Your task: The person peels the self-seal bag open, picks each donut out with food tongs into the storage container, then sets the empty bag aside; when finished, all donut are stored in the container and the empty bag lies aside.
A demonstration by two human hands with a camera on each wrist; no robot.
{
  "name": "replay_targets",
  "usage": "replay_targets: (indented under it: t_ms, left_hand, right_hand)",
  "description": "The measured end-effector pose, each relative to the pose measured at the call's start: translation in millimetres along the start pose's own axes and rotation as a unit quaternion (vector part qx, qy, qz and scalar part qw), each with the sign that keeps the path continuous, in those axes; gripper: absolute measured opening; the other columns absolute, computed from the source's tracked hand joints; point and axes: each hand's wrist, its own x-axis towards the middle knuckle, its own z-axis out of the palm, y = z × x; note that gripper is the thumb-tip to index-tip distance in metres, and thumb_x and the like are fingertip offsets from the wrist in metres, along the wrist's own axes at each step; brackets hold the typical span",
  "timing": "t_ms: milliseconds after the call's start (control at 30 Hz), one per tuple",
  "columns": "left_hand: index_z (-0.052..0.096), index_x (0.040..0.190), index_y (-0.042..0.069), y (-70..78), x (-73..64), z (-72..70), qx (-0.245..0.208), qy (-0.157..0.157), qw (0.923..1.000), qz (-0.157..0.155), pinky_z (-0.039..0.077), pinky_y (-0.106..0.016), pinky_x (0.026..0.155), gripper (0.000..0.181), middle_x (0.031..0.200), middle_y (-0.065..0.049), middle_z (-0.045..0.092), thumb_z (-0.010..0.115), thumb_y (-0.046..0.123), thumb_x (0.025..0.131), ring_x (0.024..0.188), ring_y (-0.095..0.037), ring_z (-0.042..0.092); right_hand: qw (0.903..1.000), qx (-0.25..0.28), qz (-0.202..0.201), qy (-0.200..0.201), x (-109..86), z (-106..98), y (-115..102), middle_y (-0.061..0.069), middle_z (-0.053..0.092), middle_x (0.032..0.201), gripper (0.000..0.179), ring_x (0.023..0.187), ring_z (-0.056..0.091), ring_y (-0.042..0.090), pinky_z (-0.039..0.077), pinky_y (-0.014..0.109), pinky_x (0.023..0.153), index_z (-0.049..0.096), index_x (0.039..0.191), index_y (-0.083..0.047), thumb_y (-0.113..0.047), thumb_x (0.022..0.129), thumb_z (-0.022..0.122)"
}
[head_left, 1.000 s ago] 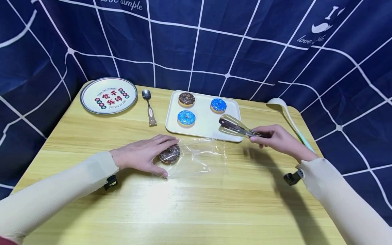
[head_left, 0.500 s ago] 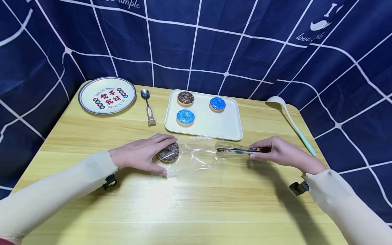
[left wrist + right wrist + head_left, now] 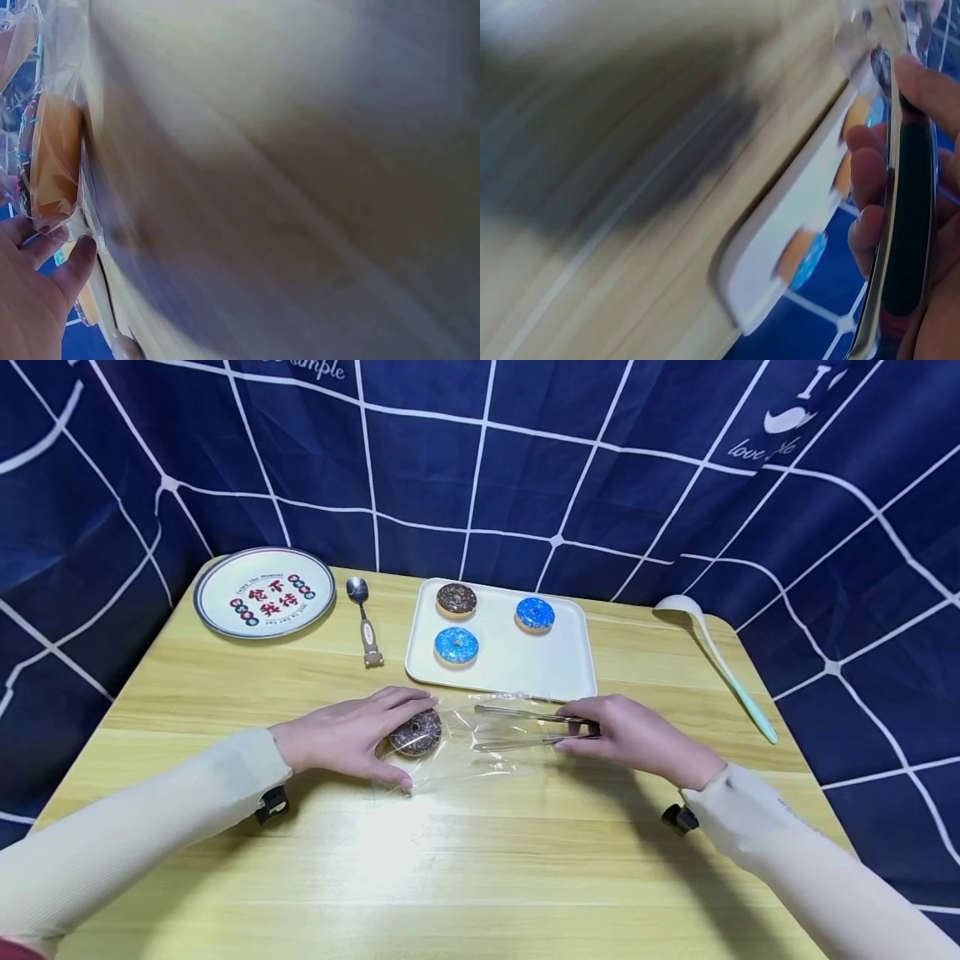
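Observation:
A chocolate-glazed donut with sprinkles lies inside a clear plastic bag on the table. My left hand is spread at the bag's left end, fingers along the far side of the donut and thumb on the near side. In the left wrist view, fingertips touch the film below the donut's orange side. My right hand grips metal tongs by the handle. Their two arms are spread apart and point left, within the bag's right part. The dark handle shows in the right wrist view.
Behind the bag, a white tray holds a brown donut and two blue donuts. A printed plate and a spoon lie back left, a ladle at right. Dark blue cloth hangs behind the table.
My right hand has brought the tongs down from over the tray and then left into the bag. The tongs' arms have spread apart. My left hand has stayed by the donut.

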Motion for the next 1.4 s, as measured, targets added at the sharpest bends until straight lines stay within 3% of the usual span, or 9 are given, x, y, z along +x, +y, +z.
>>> replay_targets:
  t_ms: [400, 833, 1000, 1400]
  left_hand:
    - [0.03, 0.166, 0.014, 1.5, 5.2, 0.5, 0.001, -0.012, 0.9999, -0.006, 0.046, -0.052, 0.119, 0.112, 0.169, -0.01, 0.034, 0.078, 0.07, 0.081, 0.154, -0.03, 0.039]
    - [0.029, 0.166, 0.016, 2.6, 5.9, 0.9, -0.005, -0.019, 0.9996, -0.018, 0.045, -0.053, 0.12, 0.113, 0.17, -0.01, 0.033, 0.078, 0.07, 0.081, 0.155, -0.03, 0.038]
    - [0.028, 0.166, 0.014, 2.2, 6.2, 1.4, -0.005, -0.023, 0.9995, -0.021, 0.045, -0.054, 0.119, 0.114, 0.17, -0.011, 0.031, 0.078, 0.07, 0.081, 0.156, -0.031, 0.037]
    - [0.032, 0.165, 0.011, 0.8, 5.0, 1.9, 0.013, -0.008, 0.9999, 0.003, 0.046, -0.053, 0.119, 0.111, 0.168, -0.015, 0.035, 0.078, 0.068, 0.082, 0.153, -0.034, 0.04]
  right_hand:
    - [0.9991, -0.04, 0.011, 0.003, 23.7, 12.6, -24.5, -0.01, 0.063, 0.079, 0.036, 0.066, 0.052, 0.004, 0.046, 0.025, 0.062, 0.062, 0.103, -0.012, -0.041, 0.092, 0.081]
    - [0.9986, -0.052, -0.005, 0.002, 33.4, 21.1, -29.0, -0.012, 0.063, 0.078, 0.036, 0.067, 0.053, 0.004, 0.048, 0.027, 0.063, 0.06, 0.101, -0.015, -0.044, 0.092, 0.079]
    - [0.9989, -0.043, -0.016, 0.009, 34.0, 23.5, -27.7, -0.013, 0.062, 0.075, 0.033, 0.065, 0.05, 0.003, 0.044, 0.024, 0.059, 0.062, 0.099, -0.015, -0.043, 0.093, 0.079]
    - [0.9992, -0.025, -0.027, 0.016, 35.9, 25.7, -26.1, -0.015, 0.055, 0.071, 0.029, 0.062, 0.046, 0.001, 0.04, 0.021, 0.057, 0.063, 0.093, -0.017, -0.041, 0.094, 0.078]
